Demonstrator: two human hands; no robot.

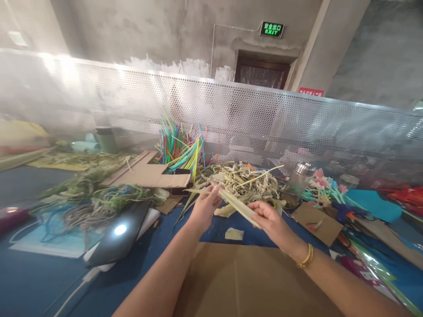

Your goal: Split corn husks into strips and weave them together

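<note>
Head view puts both of our hands over the worktable, with one pale strip slanting between them. Our left hand is closed narrow, thumb and fingers pinching the strip near its upper part; our right hand holds the lower end more loosely, its fingers partly spread and curled. (We wear a gold-coloured bracelet on that wrist.) The strip is held up in the air, just in front of a tangled heap of dry strips, and looks to us like dried husk, though we cannot be sure of the material.

We judge the step in hand to be handling this single strip: drawing it out lengthwise or smoothing it, which of the two we cannot tell. As we read it, the next move calls for a steady pinch on the left and a light touch on the right, since something this thin could split or fold if pulled hard. Below, a loose pale scrap lies on the blue table cover, just beyond a brown cardboard sheet. Farther off, a bunch of coloured stems stands behind a cut cardboard piece.
</note>
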